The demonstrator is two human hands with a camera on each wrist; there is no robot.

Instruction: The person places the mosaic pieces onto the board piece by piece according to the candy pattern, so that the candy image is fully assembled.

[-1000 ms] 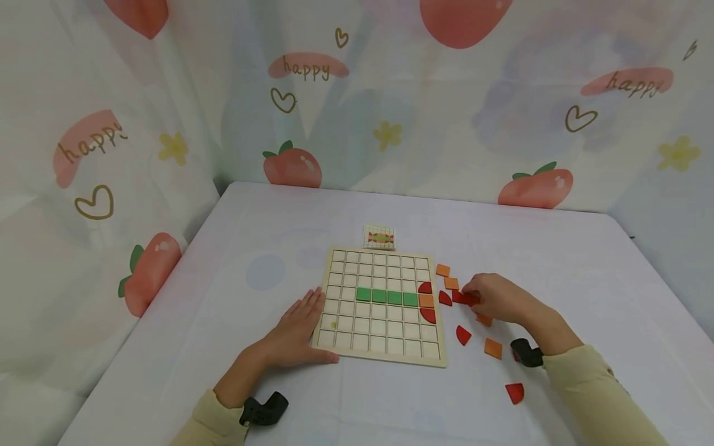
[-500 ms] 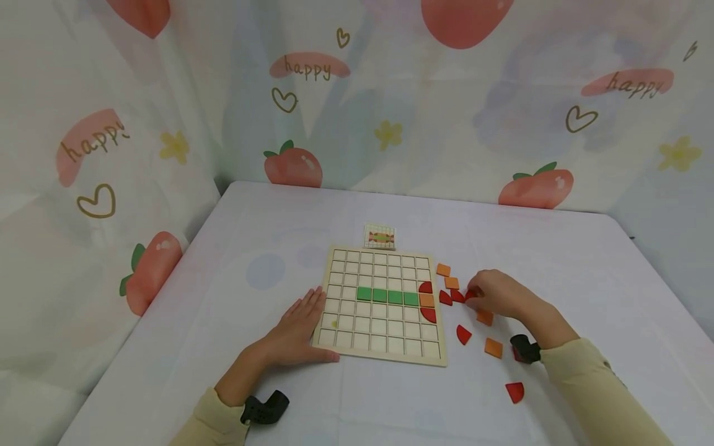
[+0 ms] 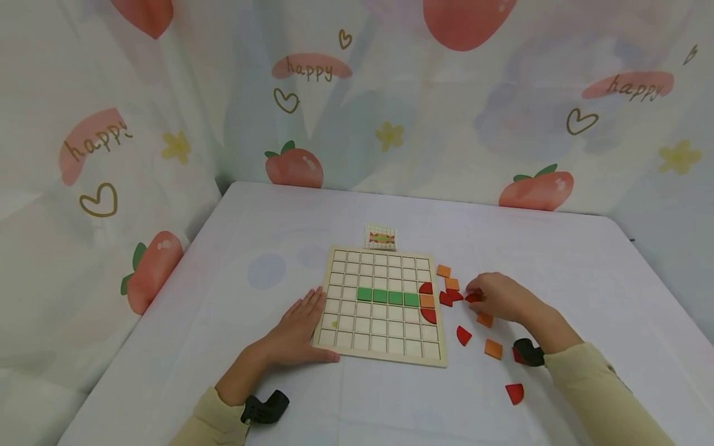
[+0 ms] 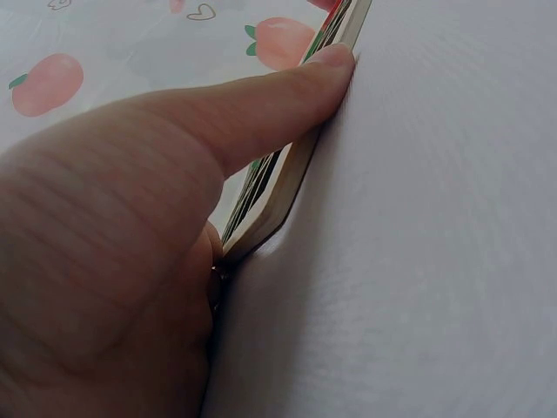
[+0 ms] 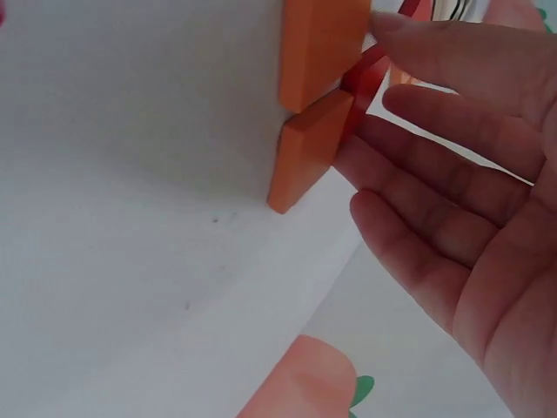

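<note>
A wooden grid board (image 3: 340,337) lies on the white table. It carries a row of green squares (image 3: 387,297), closed on the right by an orange square (image 3: 426,301) between two red quarter-rounds (image 3: 426,288). My left hand (image 3: 298,328) lies flat against the board's left edge, its thumb (image 4: 287,96) along the near side of the board (image 4: 291,187). My right hand (image 3: 496,297) rests right of the board, its fingertips touching a red piece (image 3: 473,297). The right wrist view shows fairly straight fingers (image 5: 435,131) beside two orange tiles (image 5: 305,152) and the red piece (image 5: 364,80).
Loose orange tiles (image 3: 443,271) and red quarter-rounds (image 3: 463,335) are scattered right of the board, one red piece (image 3: 515,393) near the front. A small pattern card (image 3: 380,238) lies behind the board. Printed fabric walls enclose the table on three sides.
My right hand has drawn back slightly to the right, uncovering the red pieces near the board. The left hand and the board have not moved.
</note>
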